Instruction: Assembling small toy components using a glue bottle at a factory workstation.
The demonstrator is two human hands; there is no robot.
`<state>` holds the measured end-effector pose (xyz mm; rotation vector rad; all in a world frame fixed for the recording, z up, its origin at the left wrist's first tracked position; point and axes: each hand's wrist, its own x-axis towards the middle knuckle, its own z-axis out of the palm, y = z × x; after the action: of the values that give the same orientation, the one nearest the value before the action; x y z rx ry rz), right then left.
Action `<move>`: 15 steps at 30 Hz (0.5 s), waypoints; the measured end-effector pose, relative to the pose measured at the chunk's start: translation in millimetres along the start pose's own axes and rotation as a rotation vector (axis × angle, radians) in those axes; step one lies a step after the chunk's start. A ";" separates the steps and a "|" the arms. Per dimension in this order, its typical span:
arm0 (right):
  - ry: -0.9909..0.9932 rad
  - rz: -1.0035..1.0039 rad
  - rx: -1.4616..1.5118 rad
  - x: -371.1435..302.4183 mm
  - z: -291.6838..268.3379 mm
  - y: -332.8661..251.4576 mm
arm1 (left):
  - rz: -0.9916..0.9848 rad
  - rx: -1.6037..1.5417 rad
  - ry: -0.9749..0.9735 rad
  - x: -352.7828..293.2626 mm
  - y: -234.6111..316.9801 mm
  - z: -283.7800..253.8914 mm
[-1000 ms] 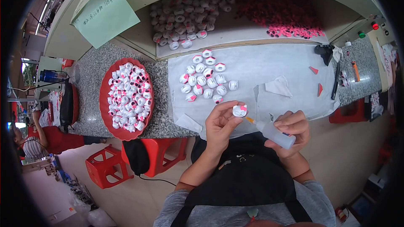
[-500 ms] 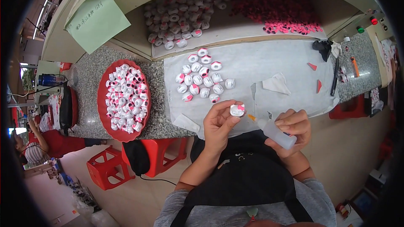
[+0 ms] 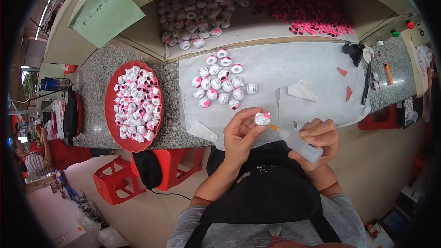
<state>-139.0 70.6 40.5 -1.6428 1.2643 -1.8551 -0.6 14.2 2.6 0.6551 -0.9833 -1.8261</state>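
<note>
Between the thumb and fingers of my left hand is a small white rounded piece with pink patches and dark marks. My right hand grips a translucent squeeze bottle, tilted so its thin orange nozzle points at the white piece. The tip is at or very near the piece; whether they touch I cannot tell. Beyond my hands, several similar white-and-pink pieces stand in a loose group on white paper covering the bench.
A red scalloped tray heaped with such pieces stands at left. The back shelf holds piles of white pieces and pink-and-dark bits. Crumpled tissue, red scraps and a black pen-like tool lie right. Red stools stand below.
My left hand has turned the white piece slightly and raised it a little. The bottle's nozzle is now closer to it. The view has shifted slightly.
</note>
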 end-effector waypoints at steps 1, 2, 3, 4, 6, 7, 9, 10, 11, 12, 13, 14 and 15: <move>0.009 0.003 0.001 -0.6 0.3 0.5 | -0.001 -0.001 0.001 0.0 -0.1 -0.1; 0.016 0.005 0.004 -1.1 0.7 0.8 | 0.028 0.016 -0.017 -0.2 -0.2 -0.6; 0.015 0.006 0.005 -1.1 1.2 0.5 | 0.057 0.033 -0.036 -0.2 -0.3 -0.9; 0.010 0.013 0.002 -0.8 1.8 -0.1 | 0.057 0.033 -0.035 -0.3 -0.3 -1.0; 0.005 0.022 -0.003 -0.5 2.0 -1.0 | 0.105 0.130 -0.048 -0.3 -0.3 -0.2; -0.001 0.015 -0.001 -0.1 2.0 -1.0 | 0.104 0.129 -0.048 -0.2 -0.2 0.2; -0.009 0.008 0.001 0.2 1.7 -0.7 | 0.143 0.222 -0.051 0.2 0.1 0.0; -0.027 0.012 0.002 0.4 1.2 -0.9 | 0.142 0.222 -0.050 0.4 0.3 -0.1; -0.045 0.015 0.001 0.8 0.6 -1.0 | 0.147 0.245 -0.044 1.0 0.3 -0.2; -0.045 0.016 0.000 1.1 -0.1 -1.3 | 0.152 0.268 -0.038 1.5 0.3 -0.4; -0.049 0.028 -0.001 1.6 -0.8 -1.7 | 0.152 0.267 -0.038 2.2 0.2 -0.6; -0.052 0.039 -0.005 1.6 -1.7 -2.7 | 0.151 0.263 -0.034 2.4 0.3 -0.2; -0.051 0.040 -0.009 1.8 -1.9 -2.3 | 0.151 0.259 -0.030 2.8 0.5 0.0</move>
<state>-140.6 71.2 43.5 -1.6469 1.2771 -1.7753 -1.5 11.6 2.9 0.6908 -1.2684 -1.5945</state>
